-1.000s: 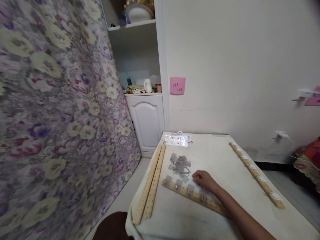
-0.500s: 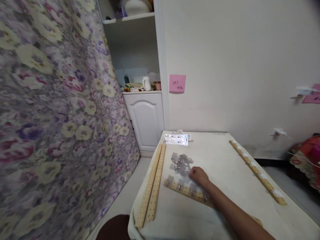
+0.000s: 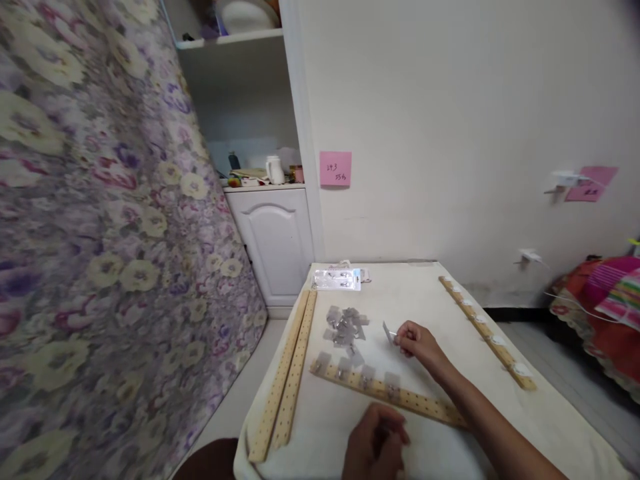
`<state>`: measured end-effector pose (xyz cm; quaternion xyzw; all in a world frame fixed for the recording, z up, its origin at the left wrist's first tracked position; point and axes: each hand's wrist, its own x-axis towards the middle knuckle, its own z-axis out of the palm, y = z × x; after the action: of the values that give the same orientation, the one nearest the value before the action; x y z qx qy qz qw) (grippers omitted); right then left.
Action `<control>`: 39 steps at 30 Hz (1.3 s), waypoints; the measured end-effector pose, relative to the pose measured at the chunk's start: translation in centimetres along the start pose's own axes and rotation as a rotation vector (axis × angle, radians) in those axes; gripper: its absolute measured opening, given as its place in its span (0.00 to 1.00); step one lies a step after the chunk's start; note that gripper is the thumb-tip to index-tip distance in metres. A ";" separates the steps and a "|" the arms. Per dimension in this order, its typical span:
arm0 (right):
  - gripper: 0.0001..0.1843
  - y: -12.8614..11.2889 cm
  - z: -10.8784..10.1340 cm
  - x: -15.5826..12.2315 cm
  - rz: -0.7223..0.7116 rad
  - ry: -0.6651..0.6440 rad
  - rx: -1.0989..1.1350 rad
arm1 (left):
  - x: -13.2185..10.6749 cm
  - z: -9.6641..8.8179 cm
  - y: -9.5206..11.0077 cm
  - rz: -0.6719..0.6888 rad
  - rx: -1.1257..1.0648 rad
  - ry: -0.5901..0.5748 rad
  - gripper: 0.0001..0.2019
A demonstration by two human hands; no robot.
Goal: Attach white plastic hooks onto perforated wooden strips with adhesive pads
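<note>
— At the near side of the desk [image 3: 315, 433], what is the left hand [image 3: 375, 440] doing?

— It is curling its fingers in, just this side of a wooden strip [image 3: 425, 401]; I can't tell whether they are meeting or holding anything.

— And the strip itself?

— It is lying at a slant, with four clear square pieces [image 3: 367, 375] sitting along its left part and bare holes showing to the right.

— Beyond that?

— The right hand [image 3: 404, 337] is pinching one small piece [image 3: 387, 331], a clear square on a thin stem, its fingers clamped on the stem. It is holding this well apart from the pile [image 3: 345, 327].

— So which step is this?

— Bringing a single piece over, I'm judging. The next move is probably calling for a steady turn of the stem, with the left hand steadying the strip.

— Any writing?

— The packets [image 3: 337, 279] are showing nothing readable. On the wall [image 3: 425, 133], a pink note [image 3: 335, 169] is reading "243", over a second line that's too unclear.
</note>
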<state>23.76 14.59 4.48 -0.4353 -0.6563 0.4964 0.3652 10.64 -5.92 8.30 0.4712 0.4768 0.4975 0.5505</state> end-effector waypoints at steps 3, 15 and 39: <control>0.08 -0.7 -1.2 -2.4 0.012 -0.060 0.145 | 2.0 0.3 -1.2 0.043 0.158 0.286 0.13; 0.06 -1.1 -1.3 -9.0 -0.227 -0.147 -0.205 | 5.1 2.5 -3.8 -0.032 0.089 0.262 0.17; 0.04 1.2 -3.5 -9.5 -0.097 -0.146 -0.129 | 4.4 4.8 -6.1 -0.289 -0.457 0.280 0.16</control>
<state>30.56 6.99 3.76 -0.3881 -0.7322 0.4652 0.3112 16.26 -2.09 2.44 0.1892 0.4860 0.5686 0.6362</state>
